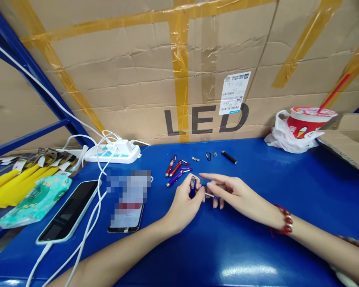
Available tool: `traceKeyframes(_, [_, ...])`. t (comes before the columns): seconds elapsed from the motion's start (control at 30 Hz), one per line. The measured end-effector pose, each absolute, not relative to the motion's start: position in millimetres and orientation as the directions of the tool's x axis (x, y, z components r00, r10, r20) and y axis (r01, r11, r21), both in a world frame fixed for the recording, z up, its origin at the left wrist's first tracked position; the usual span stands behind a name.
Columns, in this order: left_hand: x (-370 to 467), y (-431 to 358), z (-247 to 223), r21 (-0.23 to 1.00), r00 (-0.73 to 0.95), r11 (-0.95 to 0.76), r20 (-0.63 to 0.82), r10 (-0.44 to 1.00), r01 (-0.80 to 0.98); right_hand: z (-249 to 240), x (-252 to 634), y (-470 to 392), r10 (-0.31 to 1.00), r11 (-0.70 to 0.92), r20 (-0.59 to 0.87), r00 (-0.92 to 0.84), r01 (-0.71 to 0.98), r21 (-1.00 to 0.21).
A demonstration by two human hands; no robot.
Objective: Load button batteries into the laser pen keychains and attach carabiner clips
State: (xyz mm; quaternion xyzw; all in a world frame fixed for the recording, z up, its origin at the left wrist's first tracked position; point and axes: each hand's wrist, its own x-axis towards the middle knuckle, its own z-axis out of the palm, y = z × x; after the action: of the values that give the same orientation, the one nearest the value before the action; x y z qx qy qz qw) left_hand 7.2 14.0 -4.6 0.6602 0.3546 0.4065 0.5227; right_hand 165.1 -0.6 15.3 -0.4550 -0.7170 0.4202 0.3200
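My left hand point(188, 203) is closed round a small blue flashlight point(193, 188) held upright, its silver end showing above the fingers. From my left fingertips a thin silver-and-blue piece point(212, 195) sticks out toward my right hand; its kind is hard to make out. Close by, my right hand point(231, 189) has its fingers apart, with the index finger stretched toward the flashlight. Whether its lower fingers touch the thin piece is unclear. Just beyond my left hand lie a purple flashlight point(178, 178) and two red flashlights point(176, 169) with carabiner clips.
Behind lie button cells point(195, 159), a black carabiner point(208, 156), small metal bits point(215, 154) and a black tube point(229, 157). Two phones point(68, 213), white cables and a power strip point(116, 152) occupy the left. A red cup point(308, 123) stands back right, before a large carton point(131, 79).
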Motion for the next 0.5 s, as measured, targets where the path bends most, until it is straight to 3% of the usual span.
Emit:
traceKeyframes(0.1, [5.7, 13.6, -4.9, 0.942, 0.326, -0.3, 0.239, 0.915, 0.151, 15.4, 166.3, -3.1, 0.878, 0.445, 0.221, -0.424, 0.555, -0.703])
traceKeyframes(0.23, [4.1, 10.2, -0.6, 0.905, 0.349, -0.324, 0.22, 0.911, 0.276, 16.0, 169.6, -3.9, 0.799, 0.596, 0.306, -0.517, 0.622, -0.507])
traceKeyframes(0.5, [2.6, 9.3, 0.3, 0.929, 0.4, -0.312, 0.213, 0.891, 0.201, 24.1, 171.2, -4.0, 0.745, 0.659, 0.272, -0.609, 0.613, -0.435])
